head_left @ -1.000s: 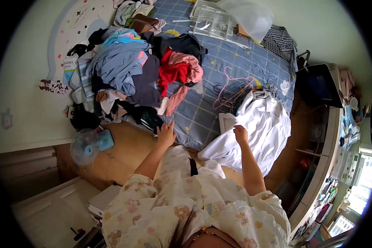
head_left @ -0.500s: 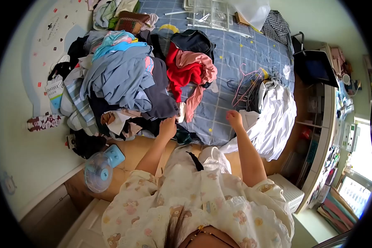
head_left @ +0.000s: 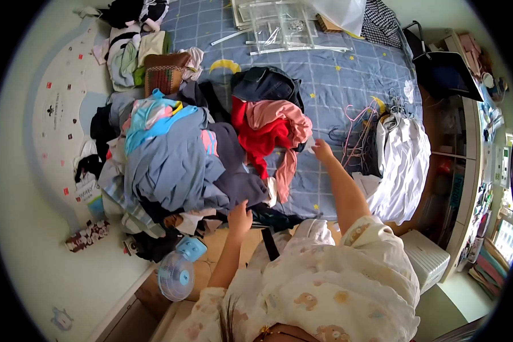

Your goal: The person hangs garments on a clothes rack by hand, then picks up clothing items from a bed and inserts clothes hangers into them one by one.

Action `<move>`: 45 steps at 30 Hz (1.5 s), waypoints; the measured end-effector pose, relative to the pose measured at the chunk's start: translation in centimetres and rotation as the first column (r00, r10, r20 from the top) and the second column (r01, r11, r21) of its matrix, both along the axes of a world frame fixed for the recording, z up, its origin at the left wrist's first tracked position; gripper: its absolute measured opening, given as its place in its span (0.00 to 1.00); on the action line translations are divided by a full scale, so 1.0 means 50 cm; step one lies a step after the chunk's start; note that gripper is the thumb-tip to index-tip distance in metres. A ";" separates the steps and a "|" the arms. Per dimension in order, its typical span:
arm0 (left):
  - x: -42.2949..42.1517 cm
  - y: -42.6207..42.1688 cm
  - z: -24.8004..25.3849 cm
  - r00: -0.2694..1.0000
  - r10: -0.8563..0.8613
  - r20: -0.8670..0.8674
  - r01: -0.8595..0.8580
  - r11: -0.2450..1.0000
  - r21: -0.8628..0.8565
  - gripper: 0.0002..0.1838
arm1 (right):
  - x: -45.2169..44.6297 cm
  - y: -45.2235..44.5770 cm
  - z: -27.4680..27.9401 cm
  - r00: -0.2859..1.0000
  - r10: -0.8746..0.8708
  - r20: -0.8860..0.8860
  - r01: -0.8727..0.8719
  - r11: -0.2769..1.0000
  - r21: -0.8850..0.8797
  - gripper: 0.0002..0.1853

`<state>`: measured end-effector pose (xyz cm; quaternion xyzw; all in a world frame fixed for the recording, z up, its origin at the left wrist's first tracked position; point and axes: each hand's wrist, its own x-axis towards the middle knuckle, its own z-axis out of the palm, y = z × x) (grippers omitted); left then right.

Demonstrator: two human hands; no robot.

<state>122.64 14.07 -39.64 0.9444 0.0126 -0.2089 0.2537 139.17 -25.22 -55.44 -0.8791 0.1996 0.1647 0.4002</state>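
Observation:
My left hand is at the near edge of the big clothes pile, with its fingers apart beside a dark grey garment. I cannot see anything held in it. My right hand reaches over the bed with fingers stretched out, close to a small pale piece at the edge of the smaller heap. In that heap lie a red garment, a pink garment and dark denim. A large blue-grey garment covers much of the bigger pile.
White shirts and a tangle of wire hangers lie on the right of the bed. Clear plastic panels are at the far side. A small fan stands on the floor near the bed, left of me.
My right hand has moved forward and toward the red and pink heap. My left hand has shifted slightly along the near edge of the pile. The view has turned and tilted.

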 end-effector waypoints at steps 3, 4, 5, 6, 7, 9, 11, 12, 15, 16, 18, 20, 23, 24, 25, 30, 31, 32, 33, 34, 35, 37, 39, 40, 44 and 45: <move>-0.037 0.028 -0.007 0.998 0.036 -0.054 -0.036 0.999 0.001 0.22 | 0.096 0.028 -0.085 0.958 -0.188 0.215 0.210 0.974 -0.085 0.29; -0.040 0.036 0.001 0.995 0.043 -0.093 -0.043 0.999 0.005 0.22 | 0.117 0.049 -0.099 0.909 -0.248 0.335 0.300 0.947 -0.112 0.29; -0.040 0.039 0.003 0.986 0.084 -0.146 -0.085 0.996 -0.003 0.22 | 0.144 0.062 -0.111 0.885 -0.314 0.345 0.368 0.924 -0.103 0.26; -0.036 0.038 0.011 0.972 0.122 -0.199 -0.127 0.992 -0.010 0.22 | 0.165 0.080 -0.083 0.937 -0.285 0.201 0.310 0.945 -0.102 0.27; -0.039 0.031 0.013 0.951 0.157 -0.265 -0.167 0.986 -0.016 0.21 | 0.177 0.094 -0.021 0.968 -0.249 0.041 0.252 0.963 -0.099 0.28; -0.032 0.015 0.012 0.947 0.180 -0.266 -0.230 0.957 -0.174 0.21 | 0.186 0.137 0.088 0.980 -0.164 -0.110 0.150 0.981 -0.124 0.27; -0.004 -0.013 0.002 0.958 0.147 -0.246 -0.218 0.931 -0.292 0.21 | 0.170 0.171 0.158 0.998 -0.060 0.001 0.060 0.986 -0.155 0.18; 0.007 -0.025 -0.010 0.955 0.137 -0.262 -0.231 0.900 -0.370 0.21 | 0.148 0.179 0.184 0.994 0.021 0.104 -0.002 0.985 -0.171 0.17; 0.080 -0.084 0.016 0.979 0.119 -0.167 -0.191 0.824 -0.534 0.20 | 0.075 0.209 0.255 0.844 0.223 0.488 -0.125 0.966 -0.224 0.14; 0.116 -0.109 0.067 0.984 0.122 -0.132 -0.175 0.814 -0.553 0.20 | 0.046 0.216 0.289 0.825 0.243 0.511 -0.170 0.968 -0.186 0.14; 0.148 -0.139 0.090 0.986 0.137 -0.092 -0.164 0.783 -0.600 0.21 | -0.017 0.223 0.366 0.786 0.278 0.551 -0.259 0.959 -0.115 0.13; 0.181 -0.168 0.142 0.987 0.150 -0.050 -0.146 0.747 -0.649 0.22 | -0.080 0.227 0.417 0.741 0.340 0.578 -0.322 0.937 -0.138 0.11; 0.205 -0.188 0.197 0.894 -0.100 0.437 0.297 0.862 -0.410 0.27 | -0.142 0.215 0.495 0.654 0.417 0.632 -0.396 0.900 -0.184 0.07; 0.196 -0.198 0.213 0.886 -0.139 0.443 0.309 0.889 -0.339 0.27 | -0.160 0.210 0.526 0.620 0.439 0.650 -0.416 0.887 -0.202 0.06; 0.193 -0.207 0.244 0.841 -0.216 0.495 0.387 0.880 -0.274 0.25 | -0.172 0.204 0.558 0.596 0.454 0.662 -0.422 0.879 -0.223 0.04; 0.190 -0.222 0.285 0.671 -0.409 0.618 0.585 0.805 -0.102 0.14 | -0.223 0.144 0.672 0.452 0.582 0.676 -0.482 0.797 -0.364 0.05; 0.188 -0.216 0.287 0.645 -0.445 0.621 0.615 0.785 -0.077 0.14 | -0.231 0.125 0.689 0.441 0.597 0.670 -0.487 0.786 -0.380 0.06; 0.187 -0.209 0.290 0.619 -0.478 0.624 0.642 0.765 -0.051 0.13 | -0.238 0.106 0.707 0.428 0.614 0.663 -0.494 0.773 -0.397 0.06; 0.185 -0.202 0.287 0.604 -0.519 0.605 0.661 0.750 -0.016 0.12 | -0.242 0.090 0.728 0.445 0.595 0.669 -0.501 0.785 -0.365 0.07; 0.188 -0.196 0.295 0.601 -0.534 0.595 0.679 0.734 -0.028 0.12 | -0.243 0.075 0.756 0.446 0.590 0.673 -0.496 0.789 -0.363 0.07; 0.193 -0.193 0.306 0.598 -0.550 0.583 0.697 0.716 -0.040 0.12 | -0.243 0.058 0.778 0.436 0.611 0.660 -0.498 0.775 -0.389 0.07; 0.207 -0.193 0.350 0.566 -0.511 0.647 0.712 0.699 -0.072 0.12 | -0.240 0.021 0.827 0.434 0.660 0.613 -0.522 0.739 -0.426 0.07; 0.238 -0.184 0.424 0.531 -0.513 0.675 0.694 0.720 0.002 0.12 | -0.224 -0.020 0.867 0.409 0.735 0.541 -0.593 0.665 -0.454 0.08; 0.250 -0.177 0.463 0.570 -0.531 0.627 0.667 0.744 0.024 0.12 | -0.214 -0.039 0.884 0.381 0.757 0.531 -0.629 0.633 -0.451 0.09; 0.305 -0.158 0.626 0.256 -0.491 0.833 0.622 0.743 0.247 0.10 | -0.158 -0.101 0.972 0.394 0.782 0.483 -0.581 0.619 -0.529 0.10; 0.313 -0.152 0.672 0.261 -0.480 0.838 0.580 0.772 0.261 0.10 | -0.150 -0.110 1.018 0.421 0.750 0.509 -0.563 0.657 -0.502 0.10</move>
